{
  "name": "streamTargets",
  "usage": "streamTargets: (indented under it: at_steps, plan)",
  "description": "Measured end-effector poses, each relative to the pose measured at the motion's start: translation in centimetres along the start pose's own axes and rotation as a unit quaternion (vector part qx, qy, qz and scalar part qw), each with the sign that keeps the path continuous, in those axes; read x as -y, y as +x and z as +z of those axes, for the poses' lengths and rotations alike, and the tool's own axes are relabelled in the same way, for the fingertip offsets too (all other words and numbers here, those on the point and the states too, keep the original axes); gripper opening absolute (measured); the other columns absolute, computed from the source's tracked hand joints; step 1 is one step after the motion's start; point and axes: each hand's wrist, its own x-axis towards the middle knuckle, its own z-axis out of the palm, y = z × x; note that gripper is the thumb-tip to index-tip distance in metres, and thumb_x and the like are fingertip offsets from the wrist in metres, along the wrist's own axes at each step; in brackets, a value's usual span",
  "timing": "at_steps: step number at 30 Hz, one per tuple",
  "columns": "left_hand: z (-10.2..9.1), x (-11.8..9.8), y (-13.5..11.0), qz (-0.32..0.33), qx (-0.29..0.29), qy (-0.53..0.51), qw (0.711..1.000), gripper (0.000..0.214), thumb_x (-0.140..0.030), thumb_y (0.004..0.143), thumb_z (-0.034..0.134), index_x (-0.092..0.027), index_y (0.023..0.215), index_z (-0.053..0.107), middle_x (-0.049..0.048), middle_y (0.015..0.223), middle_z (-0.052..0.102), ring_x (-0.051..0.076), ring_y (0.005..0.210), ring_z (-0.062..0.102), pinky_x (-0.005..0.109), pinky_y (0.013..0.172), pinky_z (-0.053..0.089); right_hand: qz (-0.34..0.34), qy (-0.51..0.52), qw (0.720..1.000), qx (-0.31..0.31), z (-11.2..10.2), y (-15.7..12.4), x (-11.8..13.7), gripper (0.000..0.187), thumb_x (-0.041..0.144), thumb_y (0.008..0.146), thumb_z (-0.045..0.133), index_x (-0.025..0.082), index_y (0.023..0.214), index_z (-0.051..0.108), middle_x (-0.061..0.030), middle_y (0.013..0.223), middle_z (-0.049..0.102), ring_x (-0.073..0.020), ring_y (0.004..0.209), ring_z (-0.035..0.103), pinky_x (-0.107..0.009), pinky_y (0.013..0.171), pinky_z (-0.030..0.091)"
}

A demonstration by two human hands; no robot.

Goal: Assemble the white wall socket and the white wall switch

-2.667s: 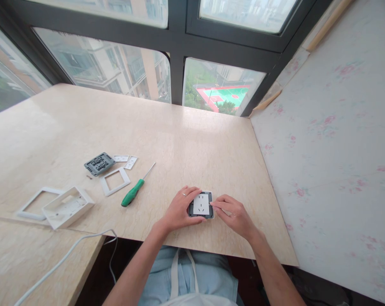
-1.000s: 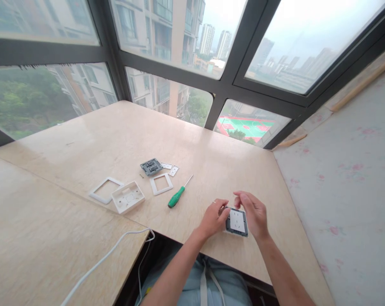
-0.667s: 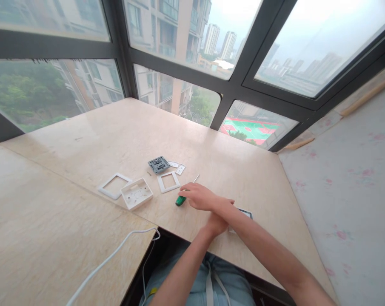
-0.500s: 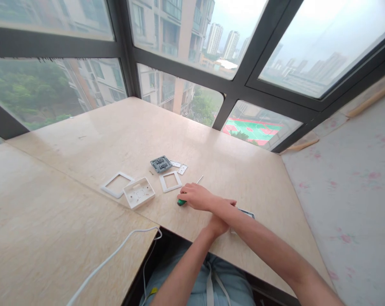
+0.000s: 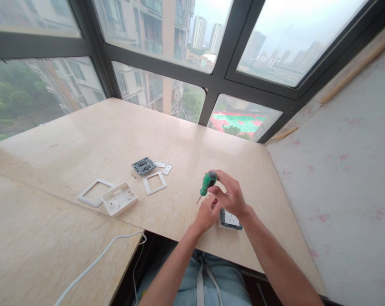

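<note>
- My right hand (image 5: pixel 232 196) sits just right of frame centre, fingers wrapped round the green handle of the screwdriver (image 5: pixel 207 182).
- The tool is lifted off the table (image 5: pixel 84 140), handle up, bare shaft slanting down and left.
- My left hand (image 5: pixel 206 214) is directly below, fingertips up at the shaft. Can't tell whether they pinch it or only brush it.
- The socket module (image 5: pixel 230 219) has a white face in a grey frame. It lies flat near the table's front edge, lower centre-right, partly hidden behind both hands.
- Any marking on the socket face is too small to read.
- Left of centre is the grey switch module (image 5: pixel 143 165), with two small white plates (image 5: pixel 167 169) just to its right.
- The small white frame (image 5: pixel 154 183) lies just in front of those.
- Further left is the white back box (image 5: pixel 119 198), open side up, against the larger white frame (image 5: pixel 95 192).
- The white cable (image 5: pixel 93 263) runs across the lower left and drops over the table edge.
</note>
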Motion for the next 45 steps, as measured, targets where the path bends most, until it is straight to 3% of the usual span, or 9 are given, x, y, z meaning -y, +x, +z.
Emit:
streamTargets:
  at_steps: [3,6,9,12,15,19,22,28,45]
  plan:
    - [-0.1,-0.3,0.1,-0.002,0.01,0.02,1.0,0.022,-0.031,0.094,0.05,-0.018,0.106,0.064,0.0084,0.103,0.068,0.022,0.096,0.065,0.04,0.088,0.053,0.087,0.13,0.982,-0.102,-3.0,-2.1,0.7,0.028,0.044,0.097,0.056,0.024,0.115,0.058,-0.0059,0.097,0.072,-0.0225,0.084,0.072,-0.04,0.074,0.06]
    - [-0.3,-0.3,0.0,0.004,0.026,0.041,0.999,0.026,-0.035,0.096,0.049,-0.019,0.112,0.062,0.0091,0.107,0.066,0.022,0.1,0.063,0.04,0.091,0.051,0.136,0.231,0.938,-0.219,-5.7,-4.0,1.5,0.03,0.047,0.095,0.058,0.025,0.114,0.059,-0.0049,0.098,0.073,-0.0233,0.084,0.074,-0.044,0.076,0.061]
    - [-0.5,-0.3,-0.3,0.0,0.04,0.045,0.998,0.033,-0.04,0.095,0.052,-0.019,0.121,0.057,0.0115,0.119,0.062,0.023,0.11,0.06,0.042,0.098,0.049,0.173,0.261,0.903,-0.295,-8.0,-5.8,2.1,0.028,0.045,0.093,0.063,0.025,0.113,0.061,-0.0038,0.1,0.073,-0.0235,0.09,0.073,-0.047,0.084,0.059]
    - [-0.7,-0.6,-0.5,0.031,0.078,0.089,0.992,0.055,-0.045,0.09,0.061,-0.021,0.137,0.045,0.0146,0.142,0.048,0.029,0.135,0.044,0.051,0.112,0.037,0.172,0.232,0.9,-0.326,-9.5,-8.1,2.3,0.03,0.041,0.091,0.067,0.026,0.115,0.061,-0.0028,0.096,0.072,-0.0223,0.091,0.072,-0.047,0.089,0.057]
    - [-0.6,-0.9,-0.6,0.069,0.127,0.138,0.98,0.079,-0.049,0.083,0.069,-0.023,0.148,0.031,0.0162,0.153,0.035,0.033,0.145,0.029,0.058,0.118,0.026,0.168,0.18,0.913,-0.326,-9.8,-10.4,2.2,0.03,0.039,0.092,0.066,0.025,0.117,0.06,-0.0037,0.095,0.07,-0.0219,0.087,0.07,-0.045,0.082,0.058]
    - [0.0,-1.1,-0.4,0.096,0.17,0.174,0.965,0.098,-0.053,0.078,0.074,-0.024,0.153,0.019,0.0185,0.158,0.024,0.035,0.148,0.023,0.059,0.117,0.027,0.163,0.121,0.933,-0.297,-9.2,-12.6,1.6,0.028,0.039,0.097,0.058,0.024,0.121,0.058,-0.0061,0.095,0.069,-0.0232,0.085,0.068,-0.043,0.072,0.058]
    - [0.5,-1.0,-0.2,0.113,0.201,0.207,0.951,0.093,-0.053,0.078,0.074,-0.024,0.152,0.024,0.0181,0.157,0.027,0.034,0.147,0.025,0.056,0.117,0.03,0.151,0.108,0.943,-0.276,-8.9,-13.4,1.1,0.028,0.037,0.098,0.055,0.023,0.122,0.057,-0.0074,0.097,0.069,-0.0236,0.085,0.067,-0.041,0.068,0.057]
    - [0.7,-0.9,0.2,0.124,0.224,0.256,0.932,0.079,-0.053,0.078,0.073,-0.023,0.143,0.04,0.0147,0.144,0.047,0.034,0.142,0.032,0.056,0.116,0.032,0.169,0.109,0.948,-0.246,-8.6,-13.9,-0.2,0.027,0.035,0.1,0.053,0.023,0.124,0.056,-0.0077,0.099,0.069,-0.0241,0.089,0.066,-0.045,0.076,0.056]
    - [0.8,-1.5,0.3,0.098,0.221,0.253,0.937,0.074,-0.048,0.078,0.072,-0.025,0.142,0.042,0.0137,0.141,0.049,0.034,0.134,0.043,0.055,0.112,0.036,0.174,0.096,0.949,-0.244,-8.9,-13.7,-0.8,0.026,0.037,0.098,0.055,0.023,0.12,0.058,-0.0092,0.096,0.07,-0.026,0.085,0.068,-0.046,0.068,0.059]
